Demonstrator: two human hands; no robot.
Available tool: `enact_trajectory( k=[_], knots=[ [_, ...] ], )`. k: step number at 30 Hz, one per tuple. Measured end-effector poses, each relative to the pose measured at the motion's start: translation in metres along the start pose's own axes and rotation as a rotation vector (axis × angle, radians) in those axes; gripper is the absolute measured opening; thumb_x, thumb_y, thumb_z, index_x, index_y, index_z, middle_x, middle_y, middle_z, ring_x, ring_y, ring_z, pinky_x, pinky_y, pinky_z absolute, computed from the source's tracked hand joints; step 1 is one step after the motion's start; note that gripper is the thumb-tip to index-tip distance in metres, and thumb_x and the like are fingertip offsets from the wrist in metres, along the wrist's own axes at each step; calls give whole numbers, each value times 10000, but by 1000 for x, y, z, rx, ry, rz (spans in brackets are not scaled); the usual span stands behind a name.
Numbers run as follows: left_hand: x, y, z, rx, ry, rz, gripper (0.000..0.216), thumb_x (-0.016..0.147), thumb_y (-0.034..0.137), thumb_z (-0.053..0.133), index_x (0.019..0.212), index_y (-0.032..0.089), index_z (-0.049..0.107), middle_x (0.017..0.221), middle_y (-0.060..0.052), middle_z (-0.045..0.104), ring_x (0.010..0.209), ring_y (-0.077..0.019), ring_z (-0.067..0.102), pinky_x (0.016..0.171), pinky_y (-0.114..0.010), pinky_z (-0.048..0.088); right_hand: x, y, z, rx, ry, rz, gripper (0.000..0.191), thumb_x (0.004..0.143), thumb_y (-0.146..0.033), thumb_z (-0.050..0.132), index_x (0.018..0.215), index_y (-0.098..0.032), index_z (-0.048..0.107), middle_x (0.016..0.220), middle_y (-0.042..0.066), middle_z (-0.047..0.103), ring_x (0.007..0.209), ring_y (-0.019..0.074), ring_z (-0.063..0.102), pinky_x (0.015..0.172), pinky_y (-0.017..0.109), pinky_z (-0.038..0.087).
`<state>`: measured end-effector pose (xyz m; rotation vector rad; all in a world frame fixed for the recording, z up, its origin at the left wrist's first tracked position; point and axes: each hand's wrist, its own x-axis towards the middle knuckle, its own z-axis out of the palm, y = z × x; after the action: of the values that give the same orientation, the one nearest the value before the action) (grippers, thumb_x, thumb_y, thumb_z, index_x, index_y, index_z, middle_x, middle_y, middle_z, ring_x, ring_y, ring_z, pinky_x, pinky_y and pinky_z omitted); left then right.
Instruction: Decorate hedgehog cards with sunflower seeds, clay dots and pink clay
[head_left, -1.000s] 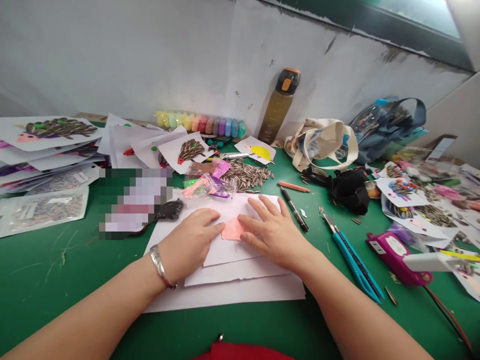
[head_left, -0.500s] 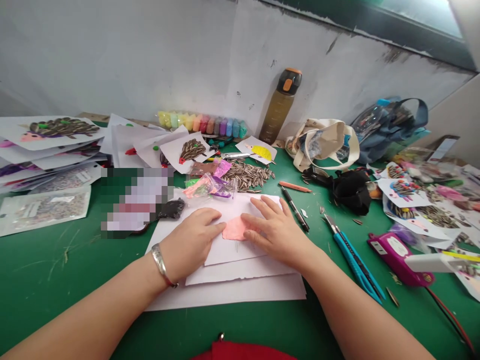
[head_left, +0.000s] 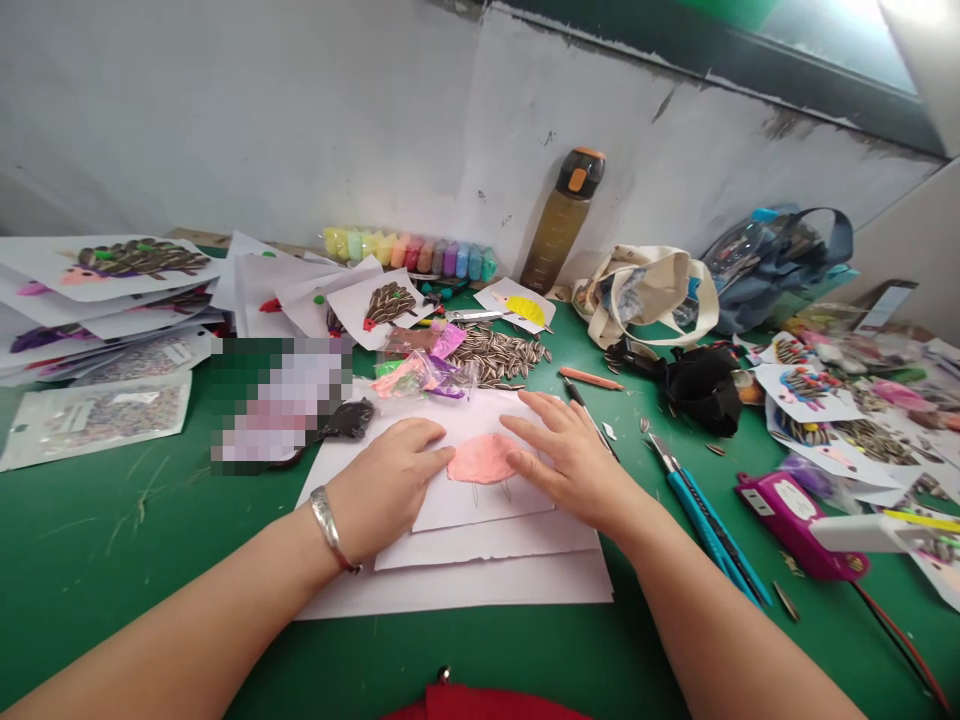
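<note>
A flat patch of pink clay point(head_left: 482, 459) lies on a small white sheet point(head_left: 480, 500) that tops a stack of white paper on the green table. My left hand point(head_left: 384, 487), with a silver bracelet at the wrist, rests on the paper with its fingertips at the clay's left edge. My right hand point(head_left: 574, 462) lies flat with fingers spread, touching the clay's right edge. Neither hand grips anything.
A heap of sunflower seeds point(head_left: 496, 354) and clay packets point(head_left: 420, 376) lie behind the paper. A black pen point(head_left: 589, 405), an orange stick point(head_left: 589, 379), a blue craft knife point(head_left: 705, 530) and a magenta glue gun point(head_left: 795, 512) are at right. Finished seed pictures point(head_left: 112, 280) pile up at left.
My right hand has slid to the right, uncovering more of the pink clay, which now shows as a wider oval. My left hand stays in place. The view has shifted slightly.
</note>
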<state>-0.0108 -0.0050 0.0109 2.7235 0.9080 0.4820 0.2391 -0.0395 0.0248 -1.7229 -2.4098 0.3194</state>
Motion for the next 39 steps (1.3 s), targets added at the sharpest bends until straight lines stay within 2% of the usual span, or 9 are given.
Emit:
enact_trajectory(
  k=[6,13,19,21,23,26,30,39],
  knots=[
    [1,0,0,11,10,-2,340,838,27,427,1009,146,695,1092,-147,612,1026,-255,561,915,-413,499,3,-7,2,-63,-45,-59,412,950,-521,374,1244,-342,601,1479,56,418,1388,340,284,1085,667,161],
    [1,0,-1,9,-9,1,335,848,34,424,1016,140,693,1080,-149,608,1025,-256,559,908,-418,501,-1,-6,0,-48,-15,-31,476,946,-557,355,1336,-344,525,1534,80,323,1409,333,250,1090,648,179],
    [0,-1,0,26,6,5,349,841,30,421,1021,149,695,1091,-142,613,1022,-248,564,907,-401,504,3,-9,1,-59,-43,-56,406,948,-533,373,1223,-350,609,1461,40,439,1394,332,272,1095,654,152],
    [0,0,-1,31,2,4,344,840,26,424,1010,148,697,1080,-141,613,1018,-248,565,905,-397,503,4,-7,3,-28,-46,-50,430,941,-552,372,1246,-347,594,1474,46,419,1397,319,270,1100,640,167],
    [1,0,-1,33,2,0,341,842,27,423,1003,150,698,1071,-140,613,1015,-249,564,898,-396,505,5,-6,5,4,-55,-32,499,933,-581,364,1345,-341,512,1507,68,371,1406,314,258,1104,633,170],
    [1,1,-1,32,-4,-3,334,846,29,423,992,144,701,1064,-143,614,1016,-255,564,891,-401,508,6,-9,8,10,-69,-19,567,918,-624,355,1415,-360,423,1537,76,319,1420,337,221,1099,661,124],
    [0,0,-1,36,-8,0,329,843,26,433,1009,132,696,1078,-152,610,1028,-261,563,903,-407,504,9,-14,8,6,-98,-33,505,919,-626,353,1352,-406,492,1528,53,338,1418,352,218,1087,680,110],
    [0,2,0,17,-48,0,346,832,7,431,1051,126,671,1127,-158,590,1065,-269,544,934,-431,495,4,-4,1,70,-152,-49,445,947,-568,352,1325,-411,525,1537,51,321,1424,330,218,1099,645,159]
  ],
)
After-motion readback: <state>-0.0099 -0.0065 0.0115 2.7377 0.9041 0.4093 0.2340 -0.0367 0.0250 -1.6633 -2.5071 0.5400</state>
